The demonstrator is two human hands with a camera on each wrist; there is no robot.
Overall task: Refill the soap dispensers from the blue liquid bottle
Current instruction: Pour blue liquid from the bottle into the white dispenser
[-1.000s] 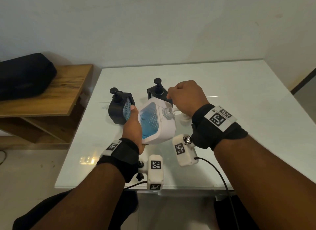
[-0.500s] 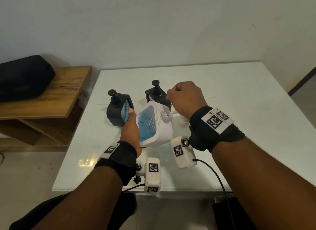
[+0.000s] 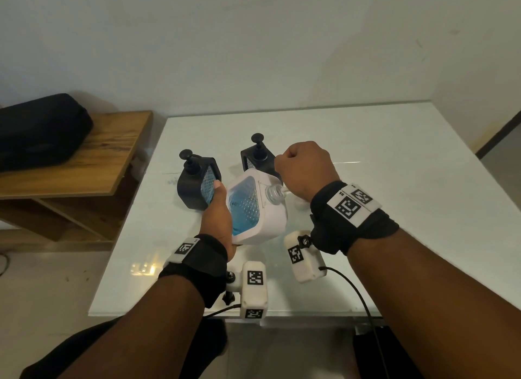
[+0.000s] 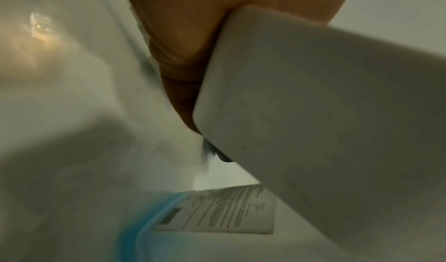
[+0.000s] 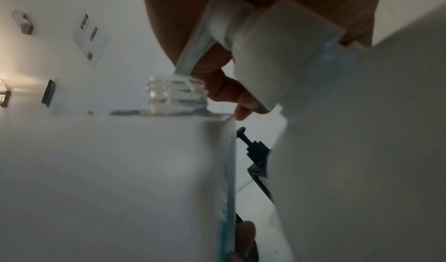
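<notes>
White dispenser (image 3: pixel 255 209) in left grip (image 3: pixel 218 218); right grip (image 3: pixel 306 167) holds pump (image 5: pixel 277 43); label (image 4: pixel 222 210) print unreadable.

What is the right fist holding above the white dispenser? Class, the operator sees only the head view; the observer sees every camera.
Observer: The right hand grips a white pump head.
Operator: Where does its tube point?
Observer: The tube slants down to the clear threaded neck, with its tip at the mouth.
Operator: Anything beneath the left hand?
Observer: A printed label with a barcode lies below the white dispenser that the left hand holds.
</notes>
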